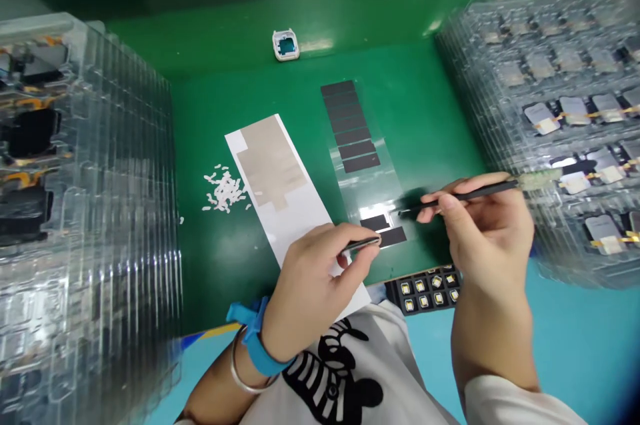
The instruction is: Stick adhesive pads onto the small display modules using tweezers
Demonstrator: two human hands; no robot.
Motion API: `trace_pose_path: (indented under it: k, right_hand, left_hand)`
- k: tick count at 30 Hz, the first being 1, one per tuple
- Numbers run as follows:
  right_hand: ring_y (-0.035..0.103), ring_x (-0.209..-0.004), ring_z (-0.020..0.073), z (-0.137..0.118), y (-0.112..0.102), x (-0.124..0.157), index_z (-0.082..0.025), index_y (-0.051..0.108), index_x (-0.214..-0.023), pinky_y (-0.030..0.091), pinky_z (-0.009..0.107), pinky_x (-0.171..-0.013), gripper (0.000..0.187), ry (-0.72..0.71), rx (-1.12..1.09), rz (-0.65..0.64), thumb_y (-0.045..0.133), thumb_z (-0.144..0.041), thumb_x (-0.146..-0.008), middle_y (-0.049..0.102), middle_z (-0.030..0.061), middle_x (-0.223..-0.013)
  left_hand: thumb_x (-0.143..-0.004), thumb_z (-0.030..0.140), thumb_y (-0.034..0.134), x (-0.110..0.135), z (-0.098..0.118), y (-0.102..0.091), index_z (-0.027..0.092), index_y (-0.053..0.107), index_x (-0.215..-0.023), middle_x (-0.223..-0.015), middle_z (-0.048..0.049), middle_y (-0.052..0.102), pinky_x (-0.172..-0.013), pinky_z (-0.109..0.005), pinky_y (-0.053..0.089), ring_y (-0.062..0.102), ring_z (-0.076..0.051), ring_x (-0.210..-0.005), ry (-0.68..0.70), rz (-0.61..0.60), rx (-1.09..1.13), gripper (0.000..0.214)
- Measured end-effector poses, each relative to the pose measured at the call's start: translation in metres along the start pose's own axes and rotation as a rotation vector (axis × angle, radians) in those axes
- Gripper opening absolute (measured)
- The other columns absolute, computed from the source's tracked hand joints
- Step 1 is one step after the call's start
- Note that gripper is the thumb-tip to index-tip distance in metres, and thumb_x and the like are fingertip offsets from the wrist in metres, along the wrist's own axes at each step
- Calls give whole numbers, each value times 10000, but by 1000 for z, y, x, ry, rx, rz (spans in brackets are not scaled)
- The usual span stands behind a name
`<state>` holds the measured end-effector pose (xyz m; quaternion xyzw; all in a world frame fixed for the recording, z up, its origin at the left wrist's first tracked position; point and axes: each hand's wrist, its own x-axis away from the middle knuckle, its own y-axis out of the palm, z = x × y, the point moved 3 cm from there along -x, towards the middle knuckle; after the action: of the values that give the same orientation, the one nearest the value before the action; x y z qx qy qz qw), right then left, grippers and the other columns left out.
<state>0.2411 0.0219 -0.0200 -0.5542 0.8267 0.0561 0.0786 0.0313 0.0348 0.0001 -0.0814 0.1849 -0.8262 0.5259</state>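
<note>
So the left hand (320, 272) has a small, thin dark piece (361, 244) pinched between thumb and index finger, right above the lower end of a clear sheet (367, 188). The right hand (483, 232) has its fingers clamped around a slim black tool (473, 193), pen-style, with the tip pointing left, just beside the short black strip (374, 222) on that sheet. Can't tell if the tip actually touches anything.

Further up the same sheet there's a column of black strips (349, 120). Left of it lies a white sheet (295, 225) with a big beige patch, running at a slant under the left hand, and beside that a messy little pile of white bits (226, 192). All of it sits on a green work surface (210, 278).

Near the back is a white frame (286, 45), kinda squarish. Tall stacks of clear trays stand on both sides, left stack (127, 165) and right stack (470, 72), both loaded with parts. A black tray (425, 290) of tiny pieces pokes out below the front edge.
</note>
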Motion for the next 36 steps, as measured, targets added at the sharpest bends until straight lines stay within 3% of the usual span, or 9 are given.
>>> trace_pose_path:
  k: [5,11,15,18,22,27,31,33,36]
  right_hand:
    - [702,-581,121,3,-2,-1,-211,601,-936,623,261,-601,191,-10,-16,31,760,-153,-848,739,-10,-778]
    - [710,-584,121,6,-5,-1,-216,631,-937,621,236,-593,177,-23,-31,16,763,-141,-847,743,3,-792]
    - [720,-571,132,8,-6,-2,-219,657,-907,622,217,-590,203,11,-47,15,794,-105,-808,751,17,-775]
    - [717,-565,140,7,-5,-1,-217,656,-899,623,229,-586,202,21,-34,33,802,-116,-803,747,20,-760]
    - [712,-565,139,8,-6,-1,-207,647,-885,611,236,-587,198,31,-7,47,816,-150,-798,737,32,-772]
    - [699,-531,138,0,-3,-1,-190,657,-859,608,226,-547,208,-10,-43,82,823,-104,-769,735,28,-731]
    - [714,-610,167,-35,22,8,-185,643,-888,637,249,-513,193,-193,-165,251,779,-82,-796,721,16,-729]
    - [705,-618,178,-53,47,16,-202,618,-948,694,332,-606,227,-307,-211,213,740,-61,-819,698,2,-750]
    - [757,-769,212,-59,87,25,-238,579,-1012,710,436,-757,249,-236,-191,-9,673,-55,-872,699,13,-845]
  left_hand:
    - [-877,149,753,4,2,-15,224,782,-991,-857,1,793,-641,-242,555,718,-145,-740,-76,79,208,139]
    - [-964,192,667,10,2,-28,208,773,-977,-932,-26,806,-787,-263,600,739,-154,-836,-62,119,292,107]
    - [-1011,260,600,10,-1,-31,185,752,-1086,-881,-48,804,-674,-286,604,689,-148,-688,-75,113,343,186]
    - [-1003,268,600,8,-2,-32,173,761,-1056,-809,-48,789,-632,-282,589,669,-147,-647,-78,126,350,194]
    - [-903,176,680,6,-3,-32,175,771,-863,-670,-5,734,-573,-246,548,656,-138,-609,-109,179,288,99]
    - [-841,155,742,4,-5,-30,186,755,-759,-713,7,741,-599,-246,536,677,-155,-663,-130,197,129,88]
    - [-986,240,618,5,-2,-32,191,770,-989,-834,-26,760,-689,-267,546,702,-170,-763,-5,178,-28,160]
    - [-1027,265,556,6,0,-34,199,722,-1192,-825,-29,734,-676,-267,533,679,-166,-740,47,181,-123,243]
    - [-1049,231,475,6,1,-38,206,595,-1394,-859,-34,703,-676,-260,532,666,-171,-766,61,154,-214,366]
